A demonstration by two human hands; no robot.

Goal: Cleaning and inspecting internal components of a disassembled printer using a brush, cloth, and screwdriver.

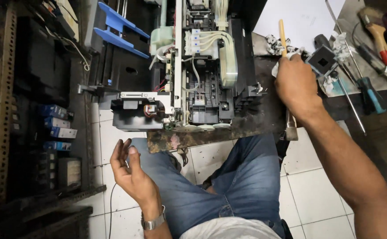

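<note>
Here the person sits at a dark, stained tabletop (264, 119) with a stripped-down printer (202, 75) lying on it, its covers off so the boards, white ink tubes and black carriage frame are bare. The right hand (296, 82) is out on the tabletop just to the right of the printer, fingers curled shut around a thin yellowish stick-like handle (282, 35) that pokes up past the knuckles, together with a wad of white tissue (277, 66); what sits at the stick's lower end is hidden by the hand. Just beside that hand, to its right, lies a small black square part (323, 61) among more crumpled tissue. Further right rest a blue-handled screwdriver (373, 95), a long thin metal rod (346, 88) and a wood-handled tool with a red tip (379, 37), and a white sheet of paper (299, 17) lies behind them. The left hand (129, 170) hangs free below the tabletop's edge, over the left knee, palm up with fingers loosely spread and holding nothing; a metal wristwatch (153, 222) sits on that wrist. The blue jeans (233, 181) and a white tiled floor (308, 190) fill the lower view, and a dark metal rack (38, 119) with small blue boxes stands at the left
</note>
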